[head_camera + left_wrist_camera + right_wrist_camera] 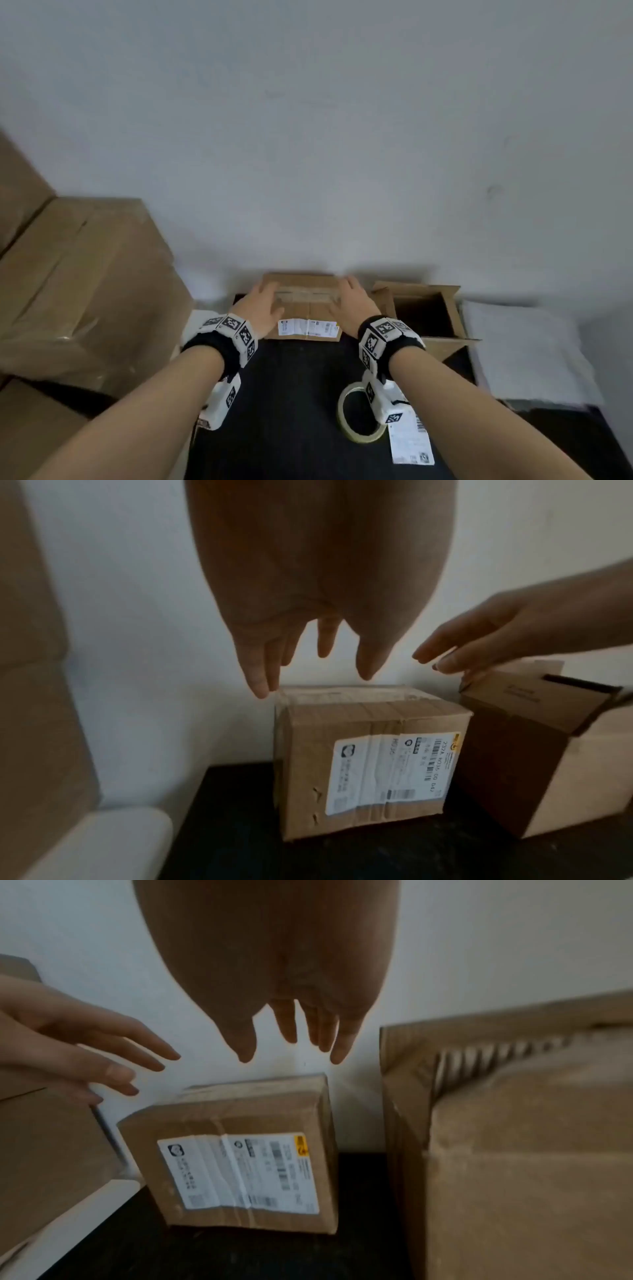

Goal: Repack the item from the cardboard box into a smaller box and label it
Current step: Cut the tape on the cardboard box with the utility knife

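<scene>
A sealed, taped cardboard box (pixel 308 305) with a white shipping label (pixel 308 327) on its near face stands on the black table (pixel 291 411) against the wall. My left hand (pixel 270 294) hovers over its left top edge and my right hand (pixel 349 294) over its right top edge. Both hands have straight, spread fingers and hold nothing. In the left wrist view the fingers (pixel 325 642) hang just above the box (pixel 369 764); the right wrist view shows the same gap between fingers (pixel 291 1031) and box (pixel 240 1156). An open cardboard box (pixel 424 315) with raised flaps stands right of it.
A roll of clear tape (pixel 359 413) and a loose white label (pixel 411 442) lie on the table under my right wrist. Large cardboard boxes (pixel 85 284) are stacked at the left. White padded material (pixel 524 353) lies at the right. The wall stands directly behind the boxes.
</scene>
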### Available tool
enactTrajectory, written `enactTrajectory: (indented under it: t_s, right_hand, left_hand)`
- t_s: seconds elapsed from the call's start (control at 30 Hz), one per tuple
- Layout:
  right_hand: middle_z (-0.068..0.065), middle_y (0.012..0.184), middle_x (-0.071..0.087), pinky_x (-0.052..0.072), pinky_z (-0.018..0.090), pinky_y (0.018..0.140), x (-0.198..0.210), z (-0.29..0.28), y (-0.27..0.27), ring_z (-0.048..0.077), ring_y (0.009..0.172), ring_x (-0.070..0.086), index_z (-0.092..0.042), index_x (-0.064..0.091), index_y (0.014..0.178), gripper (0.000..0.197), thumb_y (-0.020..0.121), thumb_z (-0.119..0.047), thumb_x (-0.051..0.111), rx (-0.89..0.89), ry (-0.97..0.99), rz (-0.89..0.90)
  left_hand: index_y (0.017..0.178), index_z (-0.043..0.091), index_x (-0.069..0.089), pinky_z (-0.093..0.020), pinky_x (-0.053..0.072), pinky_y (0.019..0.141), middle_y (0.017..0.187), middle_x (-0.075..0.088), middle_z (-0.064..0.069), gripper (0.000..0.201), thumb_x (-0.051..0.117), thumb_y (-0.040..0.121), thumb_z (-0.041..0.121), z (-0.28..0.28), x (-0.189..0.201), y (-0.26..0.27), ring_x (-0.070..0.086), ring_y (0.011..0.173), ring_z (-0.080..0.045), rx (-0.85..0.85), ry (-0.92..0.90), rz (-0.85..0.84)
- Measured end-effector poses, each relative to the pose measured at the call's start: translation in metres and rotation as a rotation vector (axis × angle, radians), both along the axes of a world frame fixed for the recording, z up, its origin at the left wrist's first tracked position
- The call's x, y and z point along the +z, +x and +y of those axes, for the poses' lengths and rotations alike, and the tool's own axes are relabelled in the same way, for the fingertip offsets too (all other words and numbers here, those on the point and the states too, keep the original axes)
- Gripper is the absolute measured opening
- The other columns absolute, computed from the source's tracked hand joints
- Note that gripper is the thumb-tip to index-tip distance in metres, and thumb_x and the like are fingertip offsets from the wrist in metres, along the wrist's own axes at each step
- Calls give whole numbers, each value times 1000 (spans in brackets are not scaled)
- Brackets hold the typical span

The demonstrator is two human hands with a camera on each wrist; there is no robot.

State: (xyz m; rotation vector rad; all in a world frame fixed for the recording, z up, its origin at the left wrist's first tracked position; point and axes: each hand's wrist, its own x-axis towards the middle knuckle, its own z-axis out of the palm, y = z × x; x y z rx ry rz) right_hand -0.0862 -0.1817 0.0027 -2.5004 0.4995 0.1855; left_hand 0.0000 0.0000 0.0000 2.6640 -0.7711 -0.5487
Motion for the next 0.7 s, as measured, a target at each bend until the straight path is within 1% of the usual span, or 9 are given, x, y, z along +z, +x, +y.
enactTrajectory:
  t_s: [0.1, 0.17, 0.2, 0.3, 0.4, 0.47, 0.53, 0.6, 0.7]
  right_hand:
    - [13, 146, 28, 42, 41, 101, -8, 1, -1, 31, 126, 45, -13, 19, 146, 64, 92, -24, 52, -120, 108, 18]
    - [15, 147, 31, 38, 38, 103, -13, 0, -3, 31, 128, 43, -12, 13, 148, 69, 93, -21, 53, -177, 173, 57]
    - [16, 145, 36, 39, 37, 102, -15, -1, -3, 31, 128, 44, -11, 13, 148, 68, 93, -19, 52, -201, 204, 79]
    - [15, 132, 53, 46, 38, 97, -20, -2, -2, 30, 116, 54, -12, 24, 143, 58, 91, -14, 51, -242, 250, 131]
    - [12, 132, 53, 44, 33, 97, -23, -1, -1, 28, 118, 53, -13, 28, 141, 57, 91, -16, 55, -278, 310, 102]
    - [11, 135, 51, 40, 31, 98, -25, -3, 1, 27, 122, 50, -10, 32, 140, 54, 92, -14, 55, -312, 347, 81]
    - [11, 134, 52, 40, 31, 98, -28, -6, 1, 27, 121, 50, -8, 40, 135, 47, 91, -11, 55, -325, 361, 62]
    - [10, 130, 55, 42, 31, 96, -31, -5, -1, 26, 118, 53, -9, 47, 131, 43, 89, -9, 57, -324, 370, 45]
    - [10, 126, 58, 48, 36, 96, -33, 2, -9, 25, 114, 55, -11, 48, 131, 47, 86, -6, 59, -318, 420, 24]
  left_hand:
    - [148, 19, 20, -36, 41, 102, 146, 38, -9, 60, 48, 96, 27, 0, -11, -1, 47, 127, -26, 135, -119, 100]
    - [149, 18, 18, -36, 38, 106, 149, 35, -10, 61, 48, 96, 21, 0, -19, 0, 42, 132, -26, 212, -177, 147]
    - [149, 18, 18, -36, 37, 106, 150, 34, -10, 61, 47, 96, 18, -1, -22, 0, 41, 132, -27, 245, -192, 169]
    - [148, 18, 22, -33, 39, 102, 146, 39, -10, 59, 45, 94, 7, -5, -28, 0, 46, 127, -28, 315, -259, 207]
    - [142, 15, 36, -32, 39, 100, 141, 44, -11, 53, 43, 92, 0, -7, -31, 0, 47, 124, -28, 365, -327, 216]
    - [139, 15, 40, -35, 44, 99, 134, 50, -10, 53, 44, 89, -3, -4, -35, 1, 51, 119, -29, 424, -381, 251]
    - [136, 12, 44, -36, 46, 96, 126, 57, -10, 52, 45, 87, -6, 1, -39, 1, 55, 116, -28, 485, -433, 289]
    - [134, 3, 46, -33, 44, 98, 127, 57, -14, 50, 47, 86, -9, 5, -38, -2, 53, 119, -28, 565, -478, 311]
    - [128, -3, 52, -31, 40, 100, 123, 58, -10, 45, 51, 84, -12, 18, -40, -12, 53, 117, -23, 673, -551, 295]
